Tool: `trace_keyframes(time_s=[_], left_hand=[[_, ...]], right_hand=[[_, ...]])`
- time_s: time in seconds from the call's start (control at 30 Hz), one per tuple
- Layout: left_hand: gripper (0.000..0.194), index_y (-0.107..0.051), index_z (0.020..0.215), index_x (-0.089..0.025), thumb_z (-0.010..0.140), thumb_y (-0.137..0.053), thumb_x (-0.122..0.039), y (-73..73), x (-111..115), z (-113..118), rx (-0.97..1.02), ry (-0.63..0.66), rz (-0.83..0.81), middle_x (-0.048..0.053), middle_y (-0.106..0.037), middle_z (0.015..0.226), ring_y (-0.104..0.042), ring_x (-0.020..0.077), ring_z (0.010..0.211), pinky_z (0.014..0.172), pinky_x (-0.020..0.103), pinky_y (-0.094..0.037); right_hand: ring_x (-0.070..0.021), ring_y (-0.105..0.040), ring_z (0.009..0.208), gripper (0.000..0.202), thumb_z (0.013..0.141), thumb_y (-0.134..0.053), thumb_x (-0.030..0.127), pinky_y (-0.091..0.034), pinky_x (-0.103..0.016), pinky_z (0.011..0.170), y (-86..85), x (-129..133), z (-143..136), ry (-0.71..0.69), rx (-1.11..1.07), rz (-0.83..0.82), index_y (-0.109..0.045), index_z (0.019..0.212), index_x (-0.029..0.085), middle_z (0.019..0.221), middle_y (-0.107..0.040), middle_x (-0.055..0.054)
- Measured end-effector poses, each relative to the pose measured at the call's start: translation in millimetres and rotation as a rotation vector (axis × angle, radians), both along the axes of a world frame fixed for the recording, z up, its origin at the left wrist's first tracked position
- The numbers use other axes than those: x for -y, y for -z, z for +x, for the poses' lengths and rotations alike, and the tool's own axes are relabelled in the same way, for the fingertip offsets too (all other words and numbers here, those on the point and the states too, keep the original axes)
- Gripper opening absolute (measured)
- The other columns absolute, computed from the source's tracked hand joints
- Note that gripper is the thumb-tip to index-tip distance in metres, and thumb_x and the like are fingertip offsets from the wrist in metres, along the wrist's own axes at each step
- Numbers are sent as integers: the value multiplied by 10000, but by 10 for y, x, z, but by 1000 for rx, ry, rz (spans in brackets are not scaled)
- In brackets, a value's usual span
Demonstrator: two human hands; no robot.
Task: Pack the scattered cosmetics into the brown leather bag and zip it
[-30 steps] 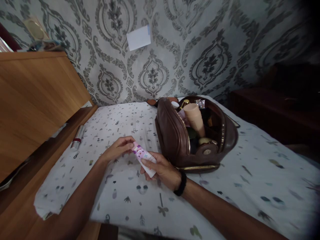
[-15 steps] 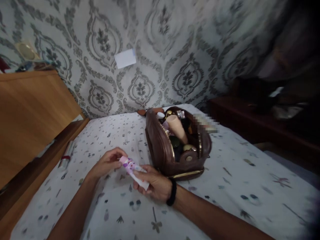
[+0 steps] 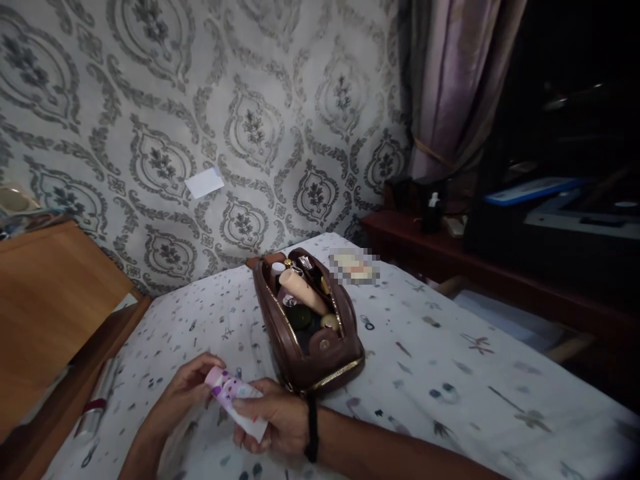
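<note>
A small pink and white tube (image 3: 237, 403) with purple spots lies in my right hand (image 3: 280, 415), its thumb across the front and fingers behind. My left hand (image 3: 185, 387) has its fingers curled at the tube's pink end, thumb and fingertips against it. Just beyond my hands stands a brown leather bag (image 3: 280, 327), unzipped. Inside it show a beige tube (image 3: 303, 291), a dark round item (image 3: 299, 317), a white cap and other small items. A black band circles my right wrist.
The bag rests on a patterned white sheet (image 3: 420, 360). At the left are a silver cylinder with a red band (image 3: 95, 407) and a wooden panel (image 3: 60, 293). Dark red furniture (image 3: 400, 233) with an open drawer stands right. A pixelated item (image 3: 355, 265) lies behind the bag.
The view has turned right, so the bag and hands appear further left and lower, and a curtain shows. Both hands keep their hold around the tube.
</note>
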State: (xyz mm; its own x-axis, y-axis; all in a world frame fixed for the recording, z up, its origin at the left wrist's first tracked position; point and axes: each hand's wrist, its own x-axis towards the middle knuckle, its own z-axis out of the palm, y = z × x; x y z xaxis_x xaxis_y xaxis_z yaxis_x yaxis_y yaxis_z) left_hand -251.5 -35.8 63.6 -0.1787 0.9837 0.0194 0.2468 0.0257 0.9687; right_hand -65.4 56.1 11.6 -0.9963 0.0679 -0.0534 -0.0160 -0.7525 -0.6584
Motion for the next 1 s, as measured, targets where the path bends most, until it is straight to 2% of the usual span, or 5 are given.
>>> trace_keyframes(time_s=[0.17, 0.33, 0.6, 0.83, 1.0], left_hand=[[503, -699, 1021, -223, 686, -778, -590, -122, -20, 19, 26, 33, -23, 29, -627, 755, -522, 143, 602, 548, 237, -402], [444, -715, 972, -197, 712, -770, -553, -449, -109, 49, -73, -51, 90, 35, -612, 722, -492, 133, 604, 520, 217, -393], [418, -676, 853, -157, 714, -781, -537, -912, -412, 272, -52, -269, 228, -4, -535, 644, -428, 87, 543, 471, 184, -345], [379, -640, 908, -173, 769, -751, -507, -1213, -729, 409, -84, -311, 408, -21, -542, 683, -467, 88, 575, 472, 180, -343], [352, -627, 985, -182, 837, -676, -497, -1511, -1009, 559, -319, -294, 494, -5, -582, 753, -513, 105, 618, 493, 193, -364]], right_hand=[[-93, -527, 382, 485, 660, -812, 484, -268, -199, 380, 31, -27, -64, -35, -63, -97, -607, 899, 116, 569, -673, -24], [-132, -590, 434, 593, 989, -286, 589, -364, -217, 433, 68, -128, -123, -119, -28, -189, -624, 954, 103, 602, -675, -60], [-138, -596, 439, 689, 982, -192, 644, -367, -226, 438, 11, -174, -79, -47, -15, -146, -631, 1035, 116, 622, -681, -49], [-127, -565, 426, 663, 939, -305, 699, -331, -214, 429, 31, -154, -109, -6, 13, -125, -639, 972, 126, 593, -663, -43], [-118, -550, 423, 625, 958, -299, 664, -300, -209, 427, -31, -131, -59, 26, 48, -106, -637, 932, 138, 580, -651, -30]])
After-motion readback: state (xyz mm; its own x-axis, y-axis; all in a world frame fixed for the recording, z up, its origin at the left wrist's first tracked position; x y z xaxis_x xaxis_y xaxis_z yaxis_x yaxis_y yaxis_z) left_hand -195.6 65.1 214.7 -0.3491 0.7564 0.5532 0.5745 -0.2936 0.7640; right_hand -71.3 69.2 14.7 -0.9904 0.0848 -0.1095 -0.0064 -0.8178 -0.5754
